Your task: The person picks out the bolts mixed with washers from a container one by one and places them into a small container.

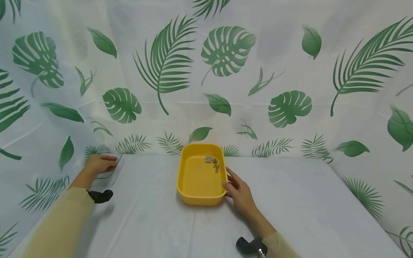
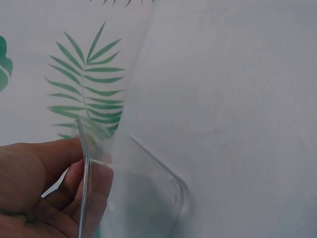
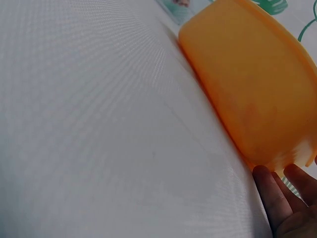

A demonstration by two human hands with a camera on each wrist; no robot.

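At the far left of the table, my left hand [image 1: 100,164] pinches a clear plastic case [image 1: 115,173]. The left wrist view shows the thumb on one side of the case's upright edge [image 2: 85,173] and fingers on the other, with a rounded clear corner beyond. In the middle stands a yellow plastic tray [image 1: 201,201]. Small metal parts [image 1: 209,159], some screw-like, lie in its back right corner. My right hand [image 1: 240,195] touches the tray's right side; in the right wrist view its fingertips [image 3: 267,181] meet the outer wall, low down near the cloth.
A white cloth [image 1: 145,215] covers the table. Behind it hangs a white curtain [image 1: 251,118] printed with green leaves, close to the far table edge and around both sides. Each wrist wears a black camera mount [image 1: 101,196].
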